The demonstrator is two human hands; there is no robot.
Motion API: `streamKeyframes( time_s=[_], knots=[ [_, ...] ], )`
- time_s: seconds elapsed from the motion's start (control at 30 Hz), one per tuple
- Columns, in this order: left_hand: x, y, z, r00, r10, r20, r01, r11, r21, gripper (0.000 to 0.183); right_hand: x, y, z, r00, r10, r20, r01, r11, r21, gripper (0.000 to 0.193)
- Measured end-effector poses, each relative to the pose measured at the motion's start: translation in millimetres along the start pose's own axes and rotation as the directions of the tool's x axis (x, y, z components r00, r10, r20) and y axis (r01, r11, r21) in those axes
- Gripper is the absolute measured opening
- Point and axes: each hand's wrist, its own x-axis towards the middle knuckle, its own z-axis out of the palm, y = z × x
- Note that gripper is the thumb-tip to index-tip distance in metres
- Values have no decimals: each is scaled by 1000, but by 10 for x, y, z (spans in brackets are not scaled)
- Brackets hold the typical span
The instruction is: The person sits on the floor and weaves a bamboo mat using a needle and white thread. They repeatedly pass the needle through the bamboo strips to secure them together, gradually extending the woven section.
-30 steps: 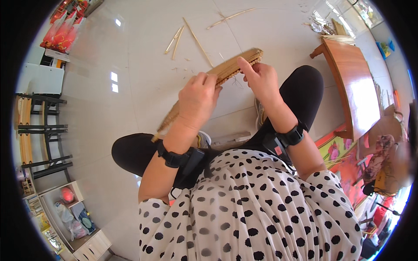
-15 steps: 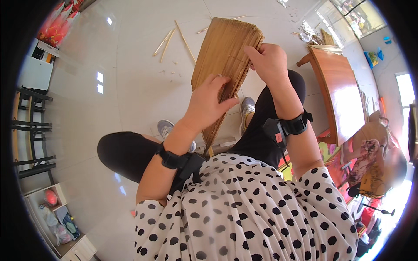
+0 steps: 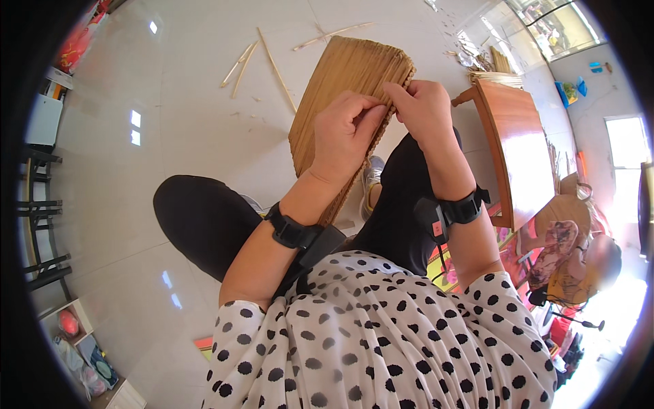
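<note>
A stiff tan panel of narrow straw-like strips (image 3: 327, 82) with a knobbly braided right edge stands tilted between my knees. My right hand (image 3: 424, 112) grips that edge near its upper corner, thumb on the face and fingers curled behind. Just beside it, my left hand (image 3: 344, 133) is closed, thumb and forefinger pinched together at the same braided edge. Whether a loose strip lies between those fingertips is too small to tell. The lower end of the panel is partly hidden behind my left forearm.
Several loose pale sticks (image 3: 276, 65) lie on the tiled floor beyond the panel. At the right stands a low wooden table (image 3: 514, 146), with a stack of strips (image 3: 496, 78) behind it. Dark stools (image 3: 44, 211) and a cabinet (image 3: 85, 327) line the left side.
My left hand has moved up along the panel to the braided edge, its fingers now pinched beside my right hand. The panel has swung slightly, and my view has shifted a little.
</note>
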Motion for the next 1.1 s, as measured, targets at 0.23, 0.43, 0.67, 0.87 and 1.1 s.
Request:
streamKeyframes(
  time_s=[0.23, 0.43, 0.67, 0.87, 1.1],
  knots=[
    [24, -69, -34, 944, 307, -117, -287, 944, 162, 7, -84, -67, 39, 991, -131, -41, 122, 976, -182, 46],
    [225, 154, -396, 976, 126, -177, -165, 959, -228, 11, 31, 186, -74, 998, -55, -28, 49, 983, -176, 47],
    [263, 555, -479, 999, -32, 11, 32, 788, -615, 17, 49, 141, -65, 990, -114, 86, 126, 981, -146, 47],
    [258, 838, -947, 1000, 19, -24, -26, 953, -302, 18, -46, -30, -57, 986, -127, 104, 146, 968, -204, 46],
    [292, 721, -1054, 995, -41, -89, 4, 924, -383, 16, -60, -26, -27, 986, -143, 87, 154, 978, -142, 43]
  ],
)
